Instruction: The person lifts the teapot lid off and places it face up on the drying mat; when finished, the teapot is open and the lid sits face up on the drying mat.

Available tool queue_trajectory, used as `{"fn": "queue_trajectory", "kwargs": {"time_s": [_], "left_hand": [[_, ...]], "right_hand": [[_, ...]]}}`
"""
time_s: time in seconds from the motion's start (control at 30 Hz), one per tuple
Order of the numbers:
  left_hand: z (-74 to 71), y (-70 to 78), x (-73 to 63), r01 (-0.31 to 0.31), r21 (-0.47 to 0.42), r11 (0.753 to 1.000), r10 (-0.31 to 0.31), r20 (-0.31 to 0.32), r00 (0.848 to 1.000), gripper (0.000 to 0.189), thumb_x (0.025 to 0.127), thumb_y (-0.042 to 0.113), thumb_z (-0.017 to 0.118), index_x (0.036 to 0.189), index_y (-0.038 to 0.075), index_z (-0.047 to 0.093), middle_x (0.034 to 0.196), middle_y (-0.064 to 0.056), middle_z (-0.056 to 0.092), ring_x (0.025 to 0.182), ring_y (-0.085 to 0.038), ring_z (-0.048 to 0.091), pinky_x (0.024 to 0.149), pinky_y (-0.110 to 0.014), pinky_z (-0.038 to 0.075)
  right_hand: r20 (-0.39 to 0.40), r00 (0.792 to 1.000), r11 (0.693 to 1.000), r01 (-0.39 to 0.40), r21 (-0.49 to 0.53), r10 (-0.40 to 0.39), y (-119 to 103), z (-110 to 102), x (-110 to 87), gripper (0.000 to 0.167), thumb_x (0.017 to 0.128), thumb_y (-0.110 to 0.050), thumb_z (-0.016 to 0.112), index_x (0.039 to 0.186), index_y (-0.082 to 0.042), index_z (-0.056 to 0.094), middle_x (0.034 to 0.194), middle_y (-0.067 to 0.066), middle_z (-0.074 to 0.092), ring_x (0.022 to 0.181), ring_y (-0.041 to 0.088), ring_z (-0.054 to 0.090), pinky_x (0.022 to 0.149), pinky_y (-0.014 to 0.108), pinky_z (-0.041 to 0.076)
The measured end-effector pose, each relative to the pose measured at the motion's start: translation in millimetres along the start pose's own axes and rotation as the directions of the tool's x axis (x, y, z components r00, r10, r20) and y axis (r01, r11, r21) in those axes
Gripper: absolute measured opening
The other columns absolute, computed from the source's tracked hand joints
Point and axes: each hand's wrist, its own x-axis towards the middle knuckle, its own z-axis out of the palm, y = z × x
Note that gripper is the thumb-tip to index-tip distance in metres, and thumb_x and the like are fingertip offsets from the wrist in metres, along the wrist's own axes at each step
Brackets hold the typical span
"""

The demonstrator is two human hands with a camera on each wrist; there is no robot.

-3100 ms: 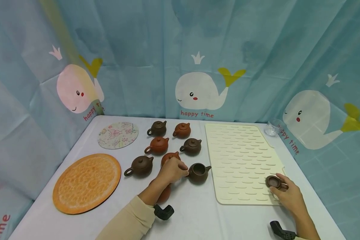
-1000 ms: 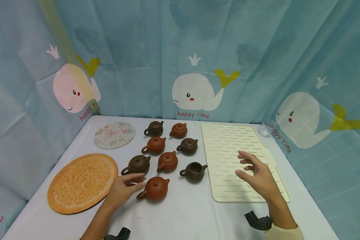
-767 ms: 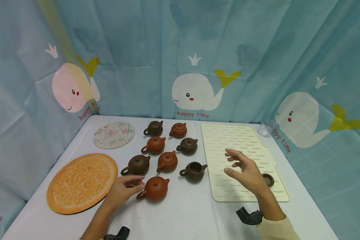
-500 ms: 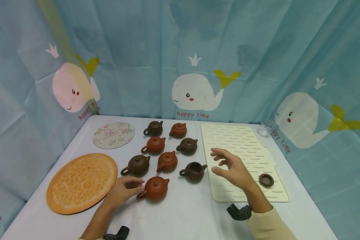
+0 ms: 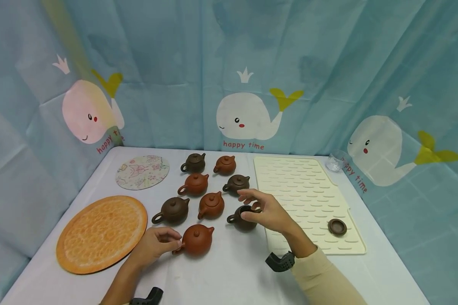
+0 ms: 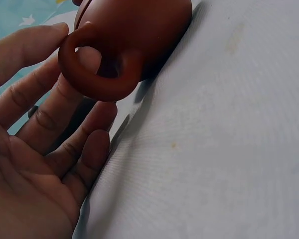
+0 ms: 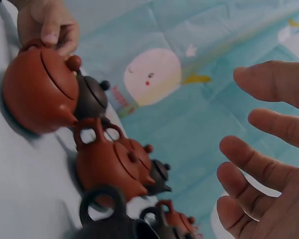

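Observation:
My left hand (image 5: 154,245) is at the handle of the reddish-brown teapot (image 5: 197,240) nearest the front. In the left wrist view its thumb meets one side of the handle (image 6: 104,87) and a fingertip shows behind the loop, pinching it. That teapot stands upright with its lid on. My right hand (image 5: 265,211), fingers spread and apart, hovers over the dark lidless teapot (image 5: 241,222) and partly hides it. Nothing is between its fingers (image 7: 276,124) in the right wrist view. The dark teapot lid (image 5: 337,227) lies upside down on the cream mat (image 5: 301,186).
Several lidded teapots, dark (image 5: 175,210) and reddish (image 5: 211,205), stand close together behind the front pair. Left of them lie a round orange mat (image 5: 103,233) and a flowered round mat (image 5: 142,172). A clear cup (image 5: 334,161) stands at the back right.
My right hand has put the dark lid down on the cream mat and moved left to the lidless teapot. My left hand has left the lidless teapot's handle and come to the front reddish teapot's handle.

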Motion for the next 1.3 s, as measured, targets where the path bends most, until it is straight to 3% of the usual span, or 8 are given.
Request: {"fn": "queue_trajectory", "kwargs": {"time_s": [0.17,0.3,0.53,0.7,0.93,1.13,1.3], "left_hand": [[-1.9,-2.5,0.6,-0.077,-0.034,0.996,0.079,0.057,0.995,0.018,0.084,0.005,0.073,0.094,-0.010,0.070,0.084,-0.017,0.070,0.074,-0.020,0.067,0.064,-0.031,0.053],[-2.5,-5.1,0.8,-0.098,-0.051,0.994,0.101,0.069,0.992,0.016,0.085,0.003,0.072,0.094,-0.009,0.071,0.085,-0.017,0.071,0.074,-0.019,0.067,0.065,-0.031,0.053],[-2.3,-6.8,0.0,-0.057,-0.030,0.998,0.058,0.052,0.997,0.015,0.084,0.006,0.074,0.093,-0.007,0.072,0.085,-0.016,0.071,0.075,-0.020,0.066,0.066,-0.031,0.053],[-1.7,-4.4,-1.3,-0.047,-0.023,0.999,0.048,0.048,0.998,0.017,0.084,0.006,0.075,0.093,-0.007,0.072,0.086,-0.016,0.071,0.076,-0.019,0.066,0.066,-0.030,0.052],[-0.9,-2.5,-1.9,-0.041,-0.045,0.998,0.043,0.054,0.998,0.018,0.084,0.005,0.074,0.094,-0.009,0.071,0.087,-0.018,0.070,0.077,-0.019,0.066,0.067,-0.029,0.053],[-1.4,-3.4,-2.1,-0.029,-0.033,0.999,0.031,0.050,0.998,0.018,0.083,0.006,0.075,0.094,-0.008,0.072,0.087,-0.018,0.070,0.077,-0.019,0.066,0.068,-0.029,0.053],[-1.5,-5.0,-1.7,-0.029,-0.043,0.999,0.031,0.049,0.998,0.018,0.084,0.005,0.075,0.094,-0.009,0.071,0.087,-0.019,0.070,0.077,-0.019,0.066,0.067,-0.029,0.053]], "right_hand": [[0.065,0.998,1.000,-0.009,0.014,0.008,-1,15,11.1,0.048,0.084,0.004,0.069,0.130,0.002,0.055,0.111,0.014,0.062,0.100,0.031,0.055,0.083,0.056,0.045],[0.098,0.995,1.000,0.019,0.001,-0.019,9,27,17.9,0.048,0.083,0.003,0.070,0.128,0.000,0.057,0.110,0.012,0.062,0.099,0.029,0.055,0.081,0.055,0.046],[0.145,0.988,0.999,0.048,-0.005,-0.047,39,47,26.5,0.047,0.084,-0.007,0.073,0.128,-0.008,0.060,0.110,0.008,0.064,0.096,0.019,0.055,0.077,0.048,0.048],[0.189,0.980,0.998,0.060,-0.011,-0.056,43,59,30.4,0.044,0.085,-0.015,0.074,0.126,-0.008,0.062,0.110,0.005,0.064,0.094,0.015,0.056,0.076,0.047,0.048],[0.242,0.968,0.997,0.071,-0.026,-0.063,46,74,35.6,0.041,0.086,-0.018,0.072,0.123,-0.004,0.062,0.105,0.012,0.064,0.096,0.031,0.056,0.079,0.045,0.046],[0.265,0.960,0.994,0.101,-0.046,-0.085,51,87,40.0,0.035,0.086,-0.019,0.073,0.118,-0.007,0.066,0.100,0.005,0.066,0.090,0.028,0.057,0.077,0.041,0.048],[0.277,0.958,0.994,0.094,-0.056,-0.075,54,97,41.7,0.030,0.085,-0.015,0.074,0.113,-0.009,0.070,0.095,-0.001,0.062,0.088,0.022,0.055,0.073,0.030,0.049]]}}
